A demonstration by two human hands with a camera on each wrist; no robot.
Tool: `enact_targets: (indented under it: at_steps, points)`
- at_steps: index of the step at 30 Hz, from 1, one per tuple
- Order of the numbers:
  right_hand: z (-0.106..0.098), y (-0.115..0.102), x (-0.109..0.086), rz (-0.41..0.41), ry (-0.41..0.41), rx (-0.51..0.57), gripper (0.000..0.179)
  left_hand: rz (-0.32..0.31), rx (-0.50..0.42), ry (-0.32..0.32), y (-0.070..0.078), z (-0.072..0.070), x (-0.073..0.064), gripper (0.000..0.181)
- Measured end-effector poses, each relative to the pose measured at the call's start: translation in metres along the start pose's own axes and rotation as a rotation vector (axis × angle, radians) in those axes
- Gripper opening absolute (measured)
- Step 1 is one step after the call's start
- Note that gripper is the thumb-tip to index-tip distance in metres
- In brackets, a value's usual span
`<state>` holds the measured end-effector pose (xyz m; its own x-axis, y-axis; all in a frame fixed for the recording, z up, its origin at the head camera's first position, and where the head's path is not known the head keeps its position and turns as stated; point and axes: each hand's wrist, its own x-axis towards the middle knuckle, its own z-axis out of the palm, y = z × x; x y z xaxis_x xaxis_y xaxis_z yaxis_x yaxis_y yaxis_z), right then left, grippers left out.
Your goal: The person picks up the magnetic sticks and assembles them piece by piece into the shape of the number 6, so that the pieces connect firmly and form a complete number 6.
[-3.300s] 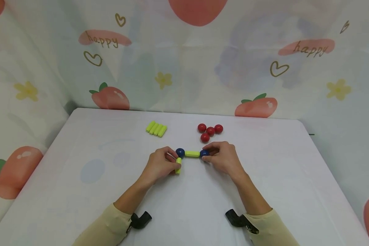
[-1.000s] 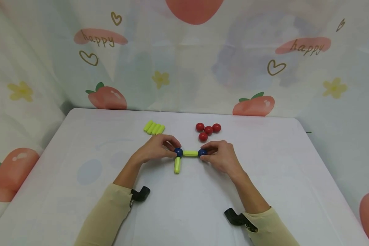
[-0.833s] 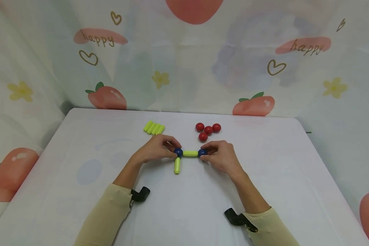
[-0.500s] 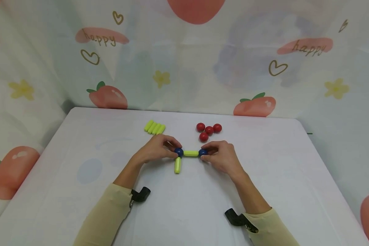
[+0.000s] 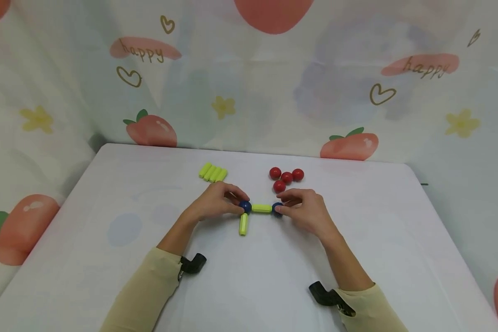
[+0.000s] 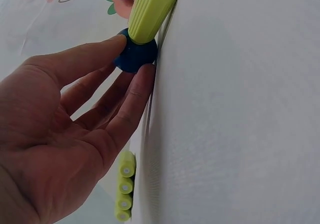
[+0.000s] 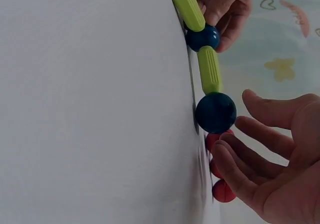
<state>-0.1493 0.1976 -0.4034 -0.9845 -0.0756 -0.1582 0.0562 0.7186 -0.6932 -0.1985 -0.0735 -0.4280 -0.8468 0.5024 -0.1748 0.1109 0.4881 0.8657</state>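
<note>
Two blue balls are joined by a yellow-green ribbed rod (image 5: 261, 209) lying crosswise on the white table. A second yellow-green rod (image 5: 243, 225) runs from the left blue ball (image 5: 245, 206) toward the front edge. My left hand (image 5: 217, 200) pinches that left ball between thumb and fingers, as the left wrist view also shows at the ball's near side (image 6: 135, 58). Beside the right blue ball (image 7: 216, 113), my right hand (image 5: 309, 210) has its thumb and fingers spread apart; the right wrist view shows a gap between thumb and ball.
Several red balls (image 5: 287, 178) sit grouped behind the right blue ball. Behind my left hand, several yellow-green rods (image 5: 213, 172) lie side by side. A printed cloth backdrop (image 5: 249, 115) rises along the back edge of the white table (image 5: 249, 286).
My left hand has gone from the front rod to the left blue ball and stays there. My right thumb and fingers, earlier gripping the right blue ball, have spread off it.
</note>
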Motion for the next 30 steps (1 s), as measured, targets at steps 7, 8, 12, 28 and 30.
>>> enact_targets:
  at_steps: [7,8,12,28,30]
  points:
    - [-0.006,-0.005,0.012,0.014,0.089,0.006,0.040,-0.029,-0.010,0.005,0.001,-0.001,-0.003,0.027]
    - [-0.006,-0.005,0.014,0.011,0.090,0.010,0.041,-0.029,-0.012,0.007,0.002,-0.001,-0.003,0.027]
    - [-0.007,-0.004,0.023,0.016,0.075,0.023,0.043,-0.025,-0.018,0.010,0.003,-0.001,-0.002,0.027]
    - [0.000,0.000,0.032,0.017,0.065,0.017,0.034,-0.058,-0.032,0.021,0.002,0.002,0.000,0.025]
    - [0.000,0.000,0.033,0.020,0.063,0.031,0.034,-0.063,-0.033,0.026,0.002,0.002,0.000,0.025]
